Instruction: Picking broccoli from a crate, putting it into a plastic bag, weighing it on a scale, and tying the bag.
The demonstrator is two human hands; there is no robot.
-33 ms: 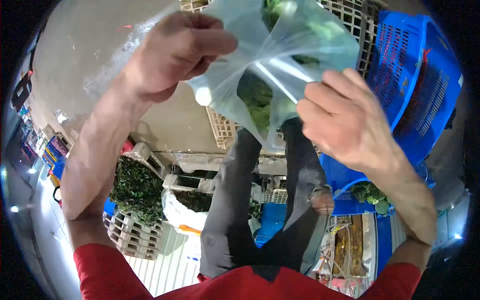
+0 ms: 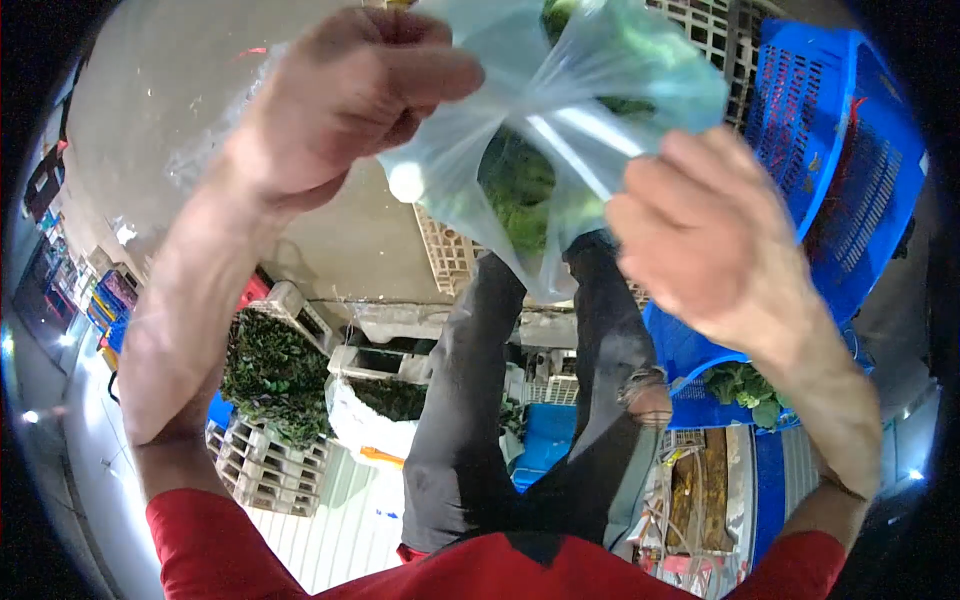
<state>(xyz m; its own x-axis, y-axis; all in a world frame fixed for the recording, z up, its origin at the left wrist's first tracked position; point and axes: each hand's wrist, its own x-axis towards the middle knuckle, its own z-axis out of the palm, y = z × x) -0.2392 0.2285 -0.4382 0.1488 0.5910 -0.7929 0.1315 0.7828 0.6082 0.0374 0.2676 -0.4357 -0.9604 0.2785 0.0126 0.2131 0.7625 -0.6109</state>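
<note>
- Clear bag [image 2: 545, 110] of greens [image 2: 515, 190]: left of blue basket [image 2: 870, 215].
- Left hand [image 2: 365, 105]: grip closed on bag's side farthest from basket.
- Right hand [image 2: 695, 225]: grip closed on bag's side nearest basket.

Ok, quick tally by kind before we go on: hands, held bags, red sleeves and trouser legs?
Hands: 2
Held bag: 1
Red sleeves: 2
Trouser legs: 2
Total: 7
</note>
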